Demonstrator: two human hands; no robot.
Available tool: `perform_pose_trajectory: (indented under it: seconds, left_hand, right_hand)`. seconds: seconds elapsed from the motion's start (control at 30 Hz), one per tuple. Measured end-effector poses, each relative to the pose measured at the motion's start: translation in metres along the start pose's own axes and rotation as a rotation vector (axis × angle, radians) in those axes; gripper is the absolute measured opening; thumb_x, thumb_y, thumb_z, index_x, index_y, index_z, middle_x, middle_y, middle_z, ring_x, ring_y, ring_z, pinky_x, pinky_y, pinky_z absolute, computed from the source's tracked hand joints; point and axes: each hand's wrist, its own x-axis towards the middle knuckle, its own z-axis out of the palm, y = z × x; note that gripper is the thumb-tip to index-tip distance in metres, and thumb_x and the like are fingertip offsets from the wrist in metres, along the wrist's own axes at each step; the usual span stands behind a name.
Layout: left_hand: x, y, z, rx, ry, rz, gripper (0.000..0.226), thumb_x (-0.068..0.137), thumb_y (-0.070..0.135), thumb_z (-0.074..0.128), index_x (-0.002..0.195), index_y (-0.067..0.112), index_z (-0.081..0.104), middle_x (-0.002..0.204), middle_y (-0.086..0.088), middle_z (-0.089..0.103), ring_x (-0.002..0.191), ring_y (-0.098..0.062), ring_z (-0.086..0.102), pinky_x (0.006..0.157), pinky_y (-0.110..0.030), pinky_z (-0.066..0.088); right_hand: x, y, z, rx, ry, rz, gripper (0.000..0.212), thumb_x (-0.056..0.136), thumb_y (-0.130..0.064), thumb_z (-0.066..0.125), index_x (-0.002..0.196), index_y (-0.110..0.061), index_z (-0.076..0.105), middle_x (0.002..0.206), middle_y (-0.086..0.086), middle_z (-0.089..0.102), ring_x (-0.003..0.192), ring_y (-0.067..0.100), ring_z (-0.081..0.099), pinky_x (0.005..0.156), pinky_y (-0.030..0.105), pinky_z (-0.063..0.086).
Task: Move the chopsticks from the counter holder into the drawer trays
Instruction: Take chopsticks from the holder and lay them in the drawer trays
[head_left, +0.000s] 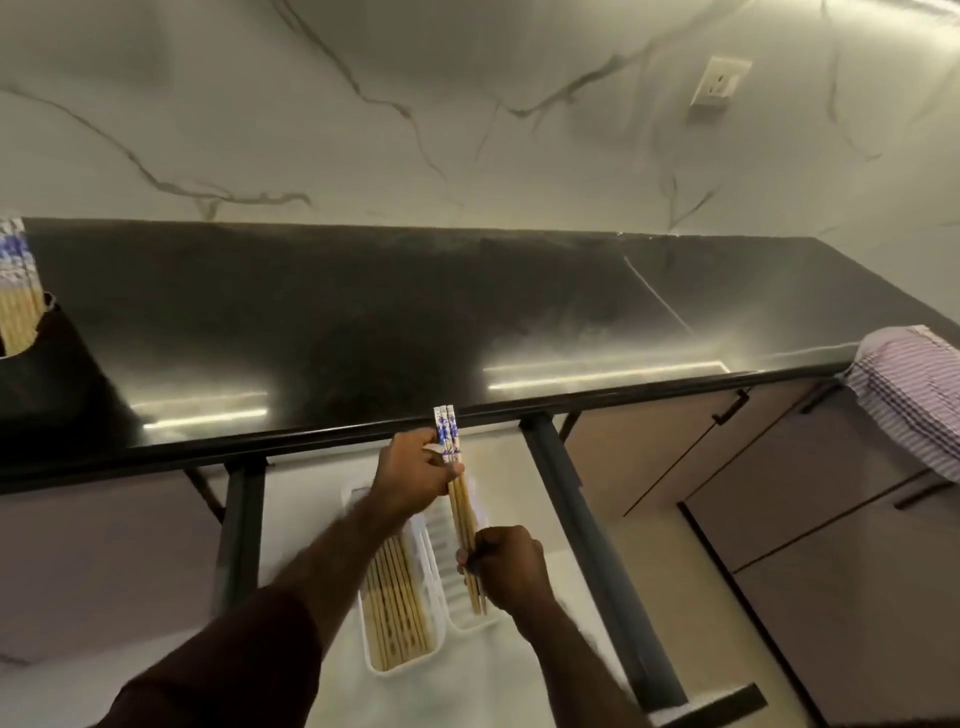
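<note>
Chopsticks in hand (460, 499): a small bundle, blue-patterned tops up, held above the right tray at lower centre of the frame.
Right hand (511, 569): closed round the bundle's lower tips, fingers (467, 558) pinching the sticks.
Left hand (415, 475): higher up the frame, fingers curled round the bundle near its patterned tops.
Left tray (366, 631): white, in the open drawer (597, 551), holding a row of chopsticks laid lengthwise (397, 603).
Right tray (441, 530): white, touching the left tray, ribbed floor visible.
Counter (363, 322): dark, glossy, across mid-frame.
Holder (41, 374): black, at the left edge of the frame, with more chopsticks (15, 291) standing in it.
Striped cloth (914, 389): over the counter edge, far right.
</note>
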Motion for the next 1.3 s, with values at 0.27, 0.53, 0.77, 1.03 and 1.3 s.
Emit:
perform_pose_trajectory:
  seconds: [0.27,0.53,0.77,1.03,1.3]
  left_hand:
    - [0.029,-0.084,0.035,0.528,-0.016,0.085,0.025,0.085,0.025,0.070,0.109,0.018,0.063,0.099,0.002,0.072,0.086,-0.011,0.068,0.079,-0.027,0.055]
    - [0.038,-0.137,0.056,0.938,-0.060,0.100,0.061,0.087,0.040,0.061,0.140,0.019,0.039,0.142,-0.005,0.048,0.133,-0.025,0.040,0.112,-0.047,0.028]
    - [0.043,-0.140,0.062,1.331,-0.245,0.177,0.062,0.095,0.037,0.045,0.148,0.010,0.027,0.156,-0.012,0.029,0.148,-0.034,0.001,0.114,-0.060,-0.013]
    - [0.044,-0.135,0.072,1.490,-0.463,0.232,0.055,0.091,0.042,0.052,0.133,0.007,0.050,0.149,-0.017,0.041,0.147,-0.034,0.011,0.116,-0.055,-0.012]
    - [0.045,-0.134,0.071,1.505,-0.487,0.240,0.049,0.093,0.039,0.051,0.130,0.007,0.052,0.150,-0.016,0.040,0.148,-0.035,0.009,0.113,-0.051,-0.020]
  right_hand:
    - [0.046,0.037,0.042,-0.030,-0.042,0.134,0.017,0.081,-0.026,0.068,0.080,-0.010,0.074,0.077,0.003,0.073,0.078,0.024,0.069,0.076,0.035,0.058]
    - [0.067,0.054,0.068,-0.093,-0.080,0.241,0.018,0.081,-0.029,0.067,0.081,-0.012,0.072,0.082,0.003,0.074,0.080,0.023,0.070,0.072,0.029,0.056]
    - [0.077,0.056,0.079,-0.148,-0.072,0.301,0.019,0.086,-0.030,0.061,0.098,-0.016,0.066,0.099,0.002,0.071,0.091,0.023,0.068,0.072,0.027,0.052]
    - [0.084,0.064,0.082,-0.276,-0.114,0.227,0.028,0.093,-0.033,0.055,0.108,-0.011,0.064,0.107,0.006,0.069,0.098,0.024,0.067,0.076,0.025,0.049]
    - [0.072,0.061,0.087,-0.459,0.000,0.085,0.024,0.095,-0.039,0.051,0.105,-0.021,0.064,0.101,-0.003,0.069,0.089,0.015,0.067,0.068,0.023,0.044]
